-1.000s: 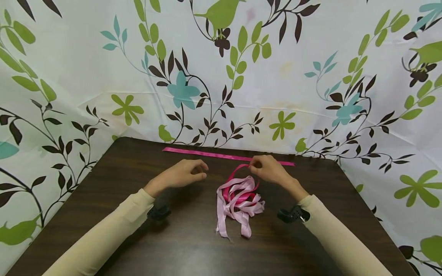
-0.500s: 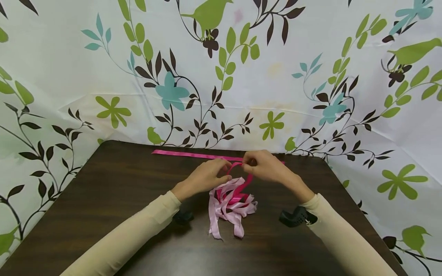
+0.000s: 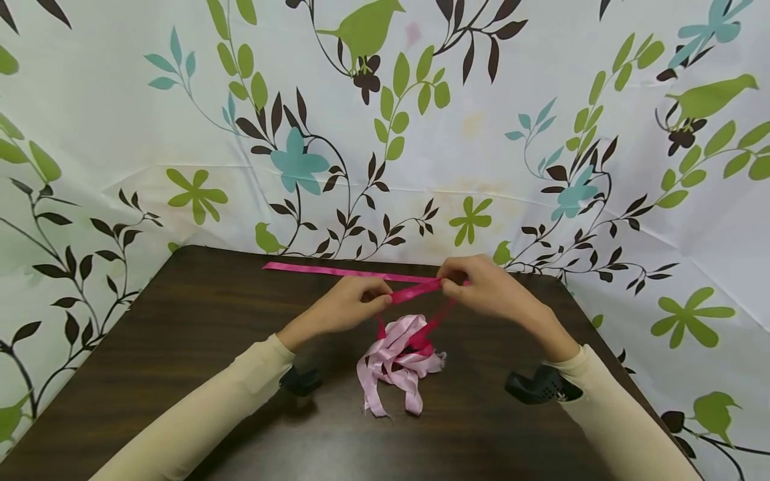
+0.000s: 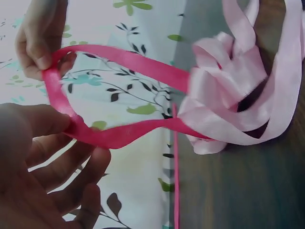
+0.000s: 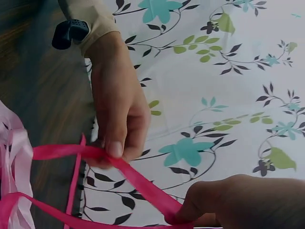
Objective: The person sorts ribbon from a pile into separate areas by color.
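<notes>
Between my two hands a short stretch of hot-pink satin ribbon (image 3: pixel 416 291) is drawn fairly straight above the table. My left hand (image 3: pixel 345 304) pinches it at one end of that stretch, thumb against fingers. At the other end my right hand (image 3: pixel 490 287) pinches it between thumb and fingertips. From both hands the ribbon runs down into a loose tangle of pale pink ribbon (image 3: pixel 397 357) on the table. In the left wrist view the pale ribbon loops (image 4: pixel 224 90) overlap the hot-pink strand.
A separate hot-pink ribbon strip (image 3: pixel 325 269) lies along the back edge of the dark wooden table (image 3: pixel 228 321). Behind the table hangs a white cloth (image 3: pixel 337 220) printed with leaves, flowers and birds. Each wrist wears a black band (image 3: pixel 301 381).
My left hand has moved right to the hot-pink ribbon and taken hold of it. My right hand has moved a little right, and the stretch between them has straightened.
</notes>
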`<state>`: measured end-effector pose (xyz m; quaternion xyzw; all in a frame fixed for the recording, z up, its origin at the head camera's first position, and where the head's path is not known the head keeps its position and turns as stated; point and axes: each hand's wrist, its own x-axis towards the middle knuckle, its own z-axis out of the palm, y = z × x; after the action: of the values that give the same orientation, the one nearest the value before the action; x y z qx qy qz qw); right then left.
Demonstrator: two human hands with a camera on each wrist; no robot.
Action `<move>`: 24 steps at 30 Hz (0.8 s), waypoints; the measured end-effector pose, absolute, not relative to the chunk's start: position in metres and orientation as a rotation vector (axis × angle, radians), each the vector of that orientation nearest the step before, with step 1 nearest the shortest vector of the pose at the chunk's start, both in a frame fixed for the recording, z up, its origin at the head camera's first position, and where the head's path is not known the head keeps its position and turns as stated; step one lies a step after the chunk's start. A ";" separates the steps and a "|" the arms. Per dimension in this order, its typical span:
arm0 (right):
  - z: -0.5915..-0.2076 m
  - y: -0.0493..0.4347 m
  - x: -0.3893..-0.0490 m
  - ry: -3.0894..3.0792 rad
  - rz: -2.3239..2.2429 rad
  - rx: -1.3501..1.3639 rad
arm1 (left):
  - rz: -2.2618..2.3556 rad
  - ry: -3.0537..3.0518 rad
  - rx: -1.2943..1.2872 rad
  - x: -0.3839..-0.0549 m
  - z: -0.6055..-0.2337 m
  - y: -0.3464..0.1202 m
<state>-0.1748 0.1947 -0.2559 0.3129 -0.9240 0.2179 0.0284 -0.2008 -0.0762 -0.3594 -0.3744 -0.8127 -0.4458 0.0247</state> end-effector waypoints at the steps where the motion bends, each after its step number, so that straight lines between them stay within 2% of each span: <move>1: -0.254 0.196 -0.173 -2.850 0.663 0.961 | -1.390 -2.516 -1.156 -0.199 -0.358 -0.079; 9: -0.238 0.209 -0.160 -2.852 0.617 0.937 | -1.391 -2.558 -1.060 -0.187 -0.344 -0.102; 24: -0.217 0.245 -0.145 -2.786 0.547 0.832 | -1.311 -2.562 -0.845 -0.183 -0.322 -0.155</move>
<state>-0.1447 0.2452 -0.2174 0.2800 -0.9378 0.1841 0.0912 -0.1835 -0.1546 -0.3222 -0.2812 -0.8519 -0.4360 0.0710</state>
